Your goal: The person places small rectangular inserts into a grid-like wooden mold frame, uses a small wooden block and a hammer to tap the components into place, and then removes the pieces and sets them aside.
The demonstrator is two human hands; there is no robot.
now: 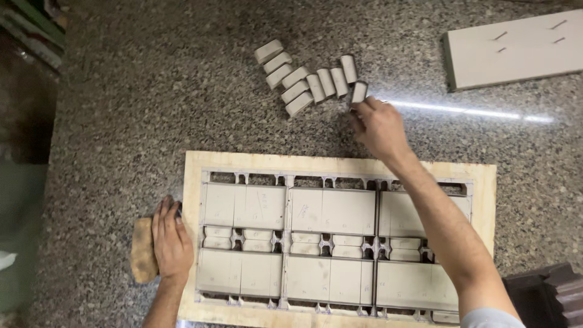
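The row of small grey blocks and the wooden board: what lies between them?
Only bare speckled stone worktop, crossed at the right by the right hand, in the head view.

- Left hand (171, 240) bare: no glove, ring or watch showing.
- Right hand (379, 127) bare too, forearm uncovered along its length.
- A short pale grey sleeve (489, 318) edge shows at the right upper arm.
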